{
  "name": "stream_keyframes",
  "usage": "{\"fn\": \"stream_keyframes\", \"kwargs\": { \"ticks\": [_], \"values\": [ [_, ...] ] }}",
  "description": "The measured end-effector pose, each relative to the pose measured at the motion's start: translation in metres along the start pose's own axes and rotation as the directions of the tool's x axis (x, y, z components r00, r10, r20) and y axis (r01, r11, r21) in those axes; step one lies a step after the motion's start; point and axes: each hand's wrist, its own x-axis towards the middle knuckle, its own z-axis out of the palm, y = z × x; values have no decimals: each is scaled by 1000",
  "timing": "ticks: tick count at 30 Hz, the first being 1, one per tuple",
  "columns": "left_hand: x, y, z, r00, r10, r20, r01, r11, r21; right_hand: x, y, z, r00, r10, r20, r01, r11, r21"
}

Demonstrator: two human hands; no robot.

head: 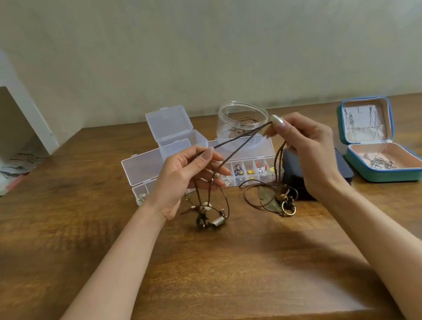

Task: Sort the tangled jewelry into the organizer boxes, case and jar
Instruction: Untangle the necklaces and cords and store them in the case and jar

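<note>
Left hand (186, 182): pinches the brown cord (239, 142) between thumb and forefinger, other fingers curled around strands that hang below.
Right hand (308, 152): pinches the far end of the same taut cord at the fingertips, raised in front of the jar (242, 120); more strands drop from the palm.
Left cluster (207, 214): hangs from the left-side strands, beads and small metal charms knotted together; touching the table (220, 279) or just above it, cannot tell.
Right cluster (276, 199): lies on the table beside a dark pouch (342, 166), with a leaf pendant and a ring.
Destinations: jar with cord inside; open organizer boxes (249, 171) behind the hands, some compartments filled; open teal case (387, 163) at the right, holding chains.
Handling: likely light, limp and snag-prone; cord soft yet probably tough enough to pull, charms probably the delicate part.
Where to hold: best on bare cord close to a knot, not on the pendants; gentle loosening judged safer than tugging.
</note>
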Motion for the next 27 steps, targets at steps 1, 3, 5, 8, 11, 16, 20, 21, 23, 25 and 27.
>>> {"fn": "stream_keyframes", "kwargs": {
  "ticks": [1,3,5,8,11,16,20,21,23,25,27],
  "values": [
    [0,0,0,1000,-1,-21,1,1000,-9,1,0,0,1000,1,11,-1,1000,15],
    [0,-1,0,998,-9,-56,6,998,-56,2,2,-2,999,25,26,-26,999,41],
    [1,-1,0,996,-28,-81,15,987,-158,3,2,-2,995,93,24,-95,992,82],
    [2,0,-3,995,-38,-92,10,959,-282,3,2,-2,989,148,1,-148,985,91],
    [3,-1,-6,995,-10,-103,-28,932,-362,2,3,-2,985,171,-26,-168,981,94],
    [4,-2,-14,996,39,-82,-77,847,-526,4,1,-5,968,215,-129,-186,960,209],
    [3,2,-12,992,27,-126,-82,885,-459,4,1,-5,965,243,-94,-211,941,265],
    [3,2,-11,986,23,-164,-89,908,-410,5,1,-5,964,257,-71,-226,929,294],
    [4,-2,-9,963,10,-269,-82,962,-259,5,2,-6,960,278,-7,-255,891,376],
    [5,-7,-9,939,11,-343,-57,991,-123,6,2,-7,956,286,58,-279,839,467],
    [7,-11,-9,918,23,-395,-48,997,-54,6,1,-7,949,299,96,-303,794,527]
  ]
}}
